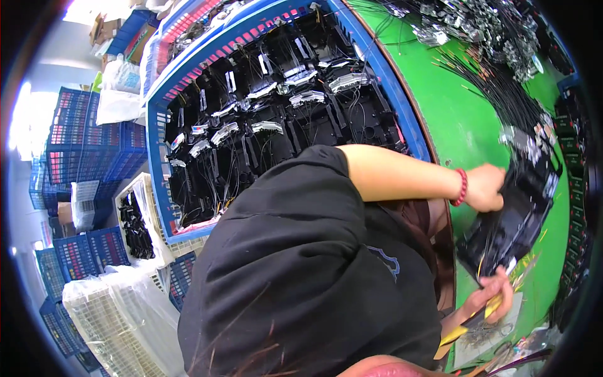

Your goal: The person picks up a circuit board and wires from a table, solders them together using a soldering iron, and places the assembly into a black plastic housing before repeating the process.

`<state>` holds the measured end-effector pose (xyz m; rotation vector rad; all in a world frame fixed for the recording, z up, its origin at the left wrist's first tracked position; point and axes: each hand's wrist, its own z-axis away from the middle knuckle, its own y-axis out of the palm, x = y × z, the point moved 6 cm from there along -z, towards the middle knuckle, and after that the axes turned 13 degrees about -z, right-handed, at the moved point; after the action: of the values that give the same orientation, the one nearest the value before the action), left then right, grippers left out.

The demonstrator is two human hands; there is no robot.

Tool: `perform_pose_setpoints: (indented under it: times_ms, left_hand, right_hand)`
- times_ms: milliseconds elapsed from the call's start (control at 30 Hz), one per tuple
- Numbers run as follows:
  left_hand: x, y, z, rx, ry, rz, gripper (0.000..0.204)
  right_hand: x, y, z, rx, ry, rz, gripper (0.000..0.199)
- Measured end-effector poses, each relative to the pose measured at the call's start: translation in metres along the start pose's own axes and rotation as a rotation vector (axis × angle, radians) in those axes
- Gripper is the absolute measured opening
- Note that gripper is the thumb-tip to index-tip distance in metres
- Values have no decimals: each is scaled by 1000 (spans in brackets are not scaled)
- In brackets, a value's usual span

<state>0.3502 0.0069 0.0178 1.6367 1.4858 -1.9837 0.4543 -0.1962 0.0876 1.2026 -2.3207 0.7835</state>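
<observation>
A black plastic housing (502, 229) with thin wires and metal parts lies on the green tabletop at the right. My left hand (487, 187), below a red bead bracelet, is closed on the housing's near edge; its fingertips are partly hidden. At the lower end of the housing, my right hand (493, 298) is closed around a yellow-handled hand tool (496, 304), whose working end I cannot make out. Its fingers are close to thin yellow and black wires coming from the housing.
A big blue crate (414, 135) full of black housings with wires stands left of the green table (449, 119). Bundled black cables (496, 88) lie at the table's far end. Black units line its right edge (575, 188). Stacked blue crates (94, 132) and a white crate (107, 320) stand farther left.
</observation>
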Motion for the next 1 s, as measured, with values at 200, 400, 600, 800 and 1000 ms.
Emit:
perform_pose_setpoints:
  times_ms: [200, 400, 600, 800, 1000]
  left_hand:
    - [27, -175, 57, -122, -430, -229, 28]
    - [103, -312, 205, -347, -753, -582, 30]
    - [188, -240, 327, -277, -1064, -507, 31]
    - [217, -188, 336, -444, -1323, -333, 31]
    - [241, -170, 333, -504, -1564, -275, 42]
  right_hand:
    - [-30, -47, 4, -267, -22, 40, 28]
    - [-67, -64, 74, -391, 356, -189, 36]
    - [-68, -49, 84, -408, 420, -250, 35]
    - [-66, -58, 85, -388, 400, -222, 35]
    - [-68, -56, 87, -442, 436, -179, 33]
